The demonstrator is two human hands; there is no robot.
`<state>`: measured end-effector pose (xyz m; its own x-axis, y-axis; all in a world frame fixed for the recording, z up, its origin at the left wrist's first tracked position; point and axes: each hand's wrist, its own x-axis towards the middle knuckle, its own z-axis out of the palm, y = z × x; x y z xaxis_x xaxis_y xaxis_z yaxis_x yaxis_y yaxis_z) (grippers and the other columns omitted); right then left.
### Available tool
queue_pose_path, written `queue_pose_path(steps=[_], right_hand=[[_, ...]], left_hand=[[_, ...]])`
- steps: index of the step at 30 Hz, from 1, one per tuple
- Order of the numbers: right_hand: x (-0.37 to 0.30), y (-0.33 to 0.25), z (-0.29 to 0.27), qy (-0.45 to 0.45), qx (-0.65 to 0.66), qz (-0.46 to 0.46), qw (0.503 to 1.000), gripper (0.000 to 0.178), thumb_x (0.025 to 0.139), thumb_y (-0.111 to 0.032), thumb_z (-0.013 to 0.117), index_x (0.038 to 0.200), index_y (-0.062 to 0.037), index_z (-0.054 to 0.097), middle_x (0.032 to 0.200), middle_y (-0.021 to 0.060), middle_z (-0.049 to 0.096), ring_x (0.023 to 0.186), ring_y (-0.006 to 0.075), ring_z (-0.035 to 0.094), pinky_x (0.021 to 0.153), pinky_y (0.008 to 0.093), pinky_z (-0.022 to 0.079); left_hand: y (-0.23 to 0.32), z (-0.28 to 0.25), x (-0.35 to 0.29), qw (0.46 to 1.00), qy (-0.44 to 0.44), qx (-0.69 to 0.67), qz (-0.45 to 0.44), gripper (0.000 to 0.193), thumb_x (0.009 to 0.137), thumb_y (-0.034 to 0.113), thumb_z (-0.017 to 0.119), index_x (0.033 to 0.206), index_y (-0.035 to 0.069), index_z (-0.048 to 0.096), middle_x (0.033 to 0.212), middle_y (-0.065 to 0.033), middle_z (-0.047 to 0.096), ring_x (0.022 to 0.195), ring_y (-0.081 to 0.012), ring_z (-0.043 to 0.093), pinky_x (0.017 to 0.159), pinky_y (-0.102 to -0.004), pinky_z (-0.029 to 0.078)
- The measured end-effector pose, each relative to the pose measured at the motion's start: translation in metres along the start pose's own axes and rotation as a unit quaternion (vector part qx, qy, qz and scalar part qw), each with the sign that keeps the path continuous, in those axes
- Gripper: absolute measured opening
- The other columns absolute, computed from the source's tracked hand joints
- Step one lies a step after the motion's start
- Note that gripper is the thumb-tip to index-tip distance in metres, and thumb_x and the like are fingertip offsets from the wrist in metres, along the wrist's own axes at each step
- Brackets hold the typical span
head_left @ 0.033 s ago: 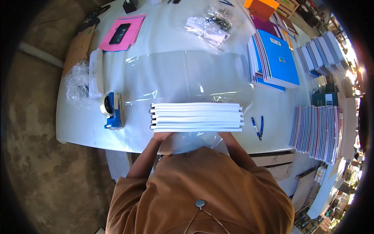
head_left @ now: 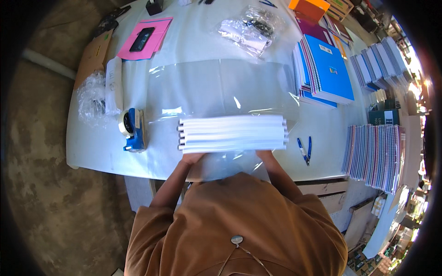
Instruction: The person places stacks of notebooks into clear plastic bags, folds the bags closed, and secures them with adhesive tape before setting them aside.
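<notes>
A stack of spiral-bound notebooks (head_left: pixel 232 133) stands in front of my body, with white page edges toward me and coil ends poking out at the left side. My left hand (head_left: pixel 192 158) grips its near side at the left, and my right hand (head_left: pixel 264 155) grips it at the right. Most of the fingers are hidden by the stack. Beneath and beyond the notebooks a clear plastic sheet (head_left: pixel 193 87) lies flat on the table, and part of it comes out on the near side between my forearms.
On the left are a blue tape dispenser (head_left: pixel 133 131), crumpled plastic (head_left: pixel 92 99), a white roll (head_left: pixel 114 87) and a phone (head_left: pixel 142 39) on pink folders (head_left: pixel 159 34). Blue-handled nippers (head_left: pixel 305 151), blue notebooks (head_left: pixel 329 69) and a row of spiral notebooks (head_left: pixel 373 156) are at the right.
The notebook stack has shifted slightly away from me and looks blurred by motion. My hands have moved a little with it, and glints on the plastic sheet have changed.
</notes>
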<state>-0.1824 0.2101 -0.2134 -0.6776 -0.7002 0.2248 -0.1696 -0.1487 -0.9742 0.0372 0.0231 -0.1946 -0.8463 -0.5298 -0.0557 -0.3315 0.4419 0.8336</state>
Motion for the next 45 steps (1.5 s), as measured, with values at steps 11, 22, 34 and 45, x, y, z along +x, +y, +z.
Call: queue_pose_path(steps=[11,22,34,45], right_hand=[[0.097,-0.053,0.023,-0.036,-0.134,0.376,0.916,0.079,0.077,-0.064,0.056,0.105,0.0091,0.058,0.097,0.022,0.063,0.087,0.0292,0.064,0.074,0.0356,0.051],[0.083,-0.067,-0.003,0.069,-0.452,0.227,0.86,0.042,0.086,-0.043,0.05,0.098,-0.0063,0.067,0.11,0.0178,0.06,0.104,0.037,0.054,0.089,0.0451,0.043],[0.027,-0.028,-0.063,0.256,-0.58,0.157,0.757,0.044,0.073,-0.028,0.072,0.108,-0.0049,0.06,0.129,0.0165,0.05,0.129,0.0318,0.033,0.106,0.0496,0.02],[0.064,-0.102,-0.107,0.081,-0.16,0.289,0.94,0.034,0.082,-0.031,0.066,0.065,-0.0032,0.059,0.057,-0.001,0.052,0.053,0.0068,0.051,0.046,0.0207,0.038]], left_hand=[[0.05,-0.043,0.057,0.935,0.025,-0.14,-0.324,0.096,0.073,0.074,0.05,0.102,-0.017,0.055,0.102,-0.0268,0.061,0.098,-0.0305,0.06,0.086,-0.0349,0.046],[0.072,-0.09,0.063,0.895,0.009,0.245,-0.372,0.072,0.089,0.061,0.032,0.107,-0.002,0.062,0.111,-0.0263,0.058,0.104,-0.0395,0.055,0.089,-0.0446,0.043],[-0.015,-0.075,0.065,0.799,0.423,0.383,-0.191,0.046,0.077,0.027,0.068,0.119,0.013,0.056,0.132,-0.0163,0.047,0.121,-0.0376,0.042,0.101,-0.0455,0.03],[0.014,-0.157,0.055,0.953,0.09,-0.178,-0.229,0.057,0.077,0.026,0.071,0.119,-0.004,0.047,0.08,-0.0058,0.06,0.067,-0.0126,0.052,0.061,-0.0242,0.041]])
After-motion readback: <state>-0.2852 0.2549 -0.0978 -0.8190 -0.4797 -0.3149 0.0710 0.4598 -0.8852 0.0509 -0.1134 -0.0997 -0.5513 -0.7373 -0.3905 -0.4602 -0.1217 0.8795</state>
